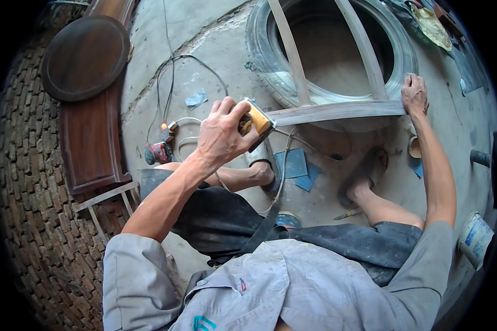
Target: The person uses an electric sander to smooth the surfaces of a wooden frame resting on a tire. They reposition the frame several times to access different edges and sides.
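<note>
My left hand (pixel 222 132) grips a yellow palm sander (pixel 258 122), which is tilted so its flat, dark-edged pad faces right. The sander is beside the left end of a pale wooden frame (pixel 337 112); whether they touch I cannot tell. My right hand (pixel 414 95) has its fingers closed over the right end of the frame's near rail. Two long slats run from that rail away from me, across a large tyre (pixel 406 49) lying flat on the floor. The frame's far end is out of view.
Blue sandpaper sheets (pixel 291 163) lie between my feet. A red power tool (pixel 157 153) and looping cables (pixel 174 58) are on the left. Beyond them stands dark carved furniture (pixel 91 138) with a round top (pixel 85 58). A white bucket (pixel 476 240) is at the right.
</note>
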`<state>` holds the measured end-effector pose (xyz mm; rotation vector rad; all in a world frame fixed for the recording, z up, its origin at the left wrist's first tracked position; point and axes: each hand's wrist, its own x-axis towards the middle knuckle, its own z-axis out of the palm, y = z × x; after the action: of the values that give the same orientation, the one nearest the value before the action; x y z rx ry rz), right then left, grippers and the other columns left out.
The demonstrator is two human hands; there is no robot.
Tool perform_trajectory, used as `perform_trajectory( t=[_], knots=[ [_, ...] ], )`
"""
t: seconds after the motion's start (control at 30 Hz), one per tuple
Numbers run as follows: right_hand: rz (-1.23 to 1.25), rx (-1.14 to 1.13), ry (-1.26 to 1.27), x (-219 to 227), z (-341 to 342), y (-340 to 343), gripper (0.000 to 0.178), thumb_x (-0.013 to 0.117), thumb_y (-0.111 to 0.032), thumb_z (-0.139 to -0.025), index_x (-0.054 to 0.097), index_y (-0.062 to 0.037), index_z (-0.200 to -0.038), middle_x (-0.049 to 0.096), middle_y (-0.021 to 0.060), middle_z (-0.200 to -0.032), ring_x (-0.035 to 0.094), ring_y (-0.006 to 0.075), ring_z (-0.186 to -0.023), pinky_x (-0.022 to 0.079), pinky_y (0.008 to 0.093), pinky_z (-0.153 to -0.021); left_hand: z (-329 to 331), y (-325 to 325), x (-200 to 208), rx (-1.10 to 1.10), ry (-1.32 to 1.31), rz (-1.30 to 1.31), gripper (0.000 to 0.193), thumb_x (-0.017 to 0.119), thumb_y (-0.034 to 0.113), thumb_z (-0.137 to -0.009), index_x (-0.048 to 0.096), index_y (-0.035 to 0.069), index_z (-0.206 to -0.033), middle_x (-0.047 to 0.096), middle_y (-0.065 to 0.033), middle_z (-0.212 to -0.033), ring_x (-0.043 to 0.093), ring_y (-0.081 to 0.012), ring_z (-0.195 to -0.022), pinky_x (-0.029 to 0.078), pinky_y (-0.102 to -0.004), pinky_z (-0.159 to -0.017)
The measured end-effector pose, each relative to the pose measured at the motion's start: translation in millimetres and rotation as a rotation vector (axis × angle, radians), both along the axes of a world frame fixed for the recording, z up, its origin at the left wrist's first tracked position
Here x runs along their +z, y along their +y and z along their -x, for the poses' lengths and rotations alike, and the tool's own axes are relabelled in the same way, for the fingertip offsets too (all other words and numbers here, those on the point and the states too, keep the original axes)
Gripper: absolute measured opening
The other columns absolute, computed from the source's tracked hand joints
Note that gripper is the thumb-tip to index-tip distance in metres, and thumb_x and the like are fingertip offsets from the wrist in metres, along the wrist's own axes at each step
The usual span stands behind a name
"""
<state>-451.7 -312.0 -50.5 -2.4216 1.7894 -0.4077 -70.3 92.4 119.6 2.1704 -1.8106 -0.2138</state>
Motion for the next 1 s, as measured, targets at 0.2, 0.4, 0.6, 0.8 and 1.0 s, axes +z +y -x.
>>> perform_trajectory(
  t=[0.2, 0.4, 0.6, 0.8, 1.0],
  knots=[
    [-0.003, -0.017, 0.026, -3, 16, -5, 0.042, 0.040, -0.042, -0.107, 0.064, -0.0135, -0.126, 0.061, 0.0166, -0.135, 0.057, 0.0409, -0.125, 0.046, 0.0518, -0.105, 20, -27, 4, -0.068, 0.005, 0.062, 0.038, 0.075, 0.024, -0.077, 0.066, 0.007, -0.110, 0.059, -0.0144, -0.100, 0.063, -0.0359, -0.094, 0.056, -0.0471, -0.078],
    [-0.005, -0.025, -0.007, 2, -1, 3, 0.041, 0.042, -0.041, -0.106, 0.065, -0.0156, -0.127, 0.062, 0.0161, -0.134, 0.057, 0.0408, -0.124, 0.046, 0.0516, -0.104, -11, 5, 0, 0.016, -0.003, -0.010, 0.038, 0.073, 0.024, -0.078, 0.066, 0.006, -0.111, 0.059, -0.0136, -0.098, 0.063, -0.0346, -0.093, 0.055, -0.0453, -0.080],
    [0.051, 0.013, 0.015, -2, 3, 1, 0.038, 0.044, -0.039, -0.106, 0.066, -0.0168, -0.128, 0.062, 0.0153, -0.133, 0.057, 0.0404, -0.124, 0.047, 0.0493, -0.104, 29, -34, 1, -0.055, 0.014, 0.028, 0.039, 0.076, 0.028, -0.078, 0.065, 0.007, -0.109, 0.060, -0.0154, -0.101, 0.063, -0.0369, -0.095, 0.057, -0.0481, -0.076],
    [0.047, 0.053, 0.008, -23, 19, -16, 0.041, 0.044, -0.038, -0.107, 0.065, -0.0128, -0.131, 0.061, 0.0176, -0.136, 0.057, 0.0406, -0.125, 0.046, 0.0484, -0.106, 73, -64, -2, -0.079, 0.111, 0.103, 0.042, 0.078, 0.029, -0.075, 0.064, 0.008, -0.109, 0.061, -0.0167, -0.106, 0.063, -0.0385, -0.098, 0.060, -0.0485, -0.074],
    [0.031, 0.007, 0.007, -14, 24, -10, 0.041, 0.044, -0.039, -0.106, 0.065, -0.0133, -0.131, 0.061, 0.0175, -0.136, 0.056, 0.0400, -0.127, 0.045, 0.0481, -0.107, 30, -26, 3, 0.016, 0.056, 0.032, 0.045, 0.076, 0.030, -0.077, 0.065, 0.008, -0.115, 0.060, -0.0169, -0.104, 0.062, -0.0370, -0.098, 0.059, -0.0485, -0.076]
  ],
)
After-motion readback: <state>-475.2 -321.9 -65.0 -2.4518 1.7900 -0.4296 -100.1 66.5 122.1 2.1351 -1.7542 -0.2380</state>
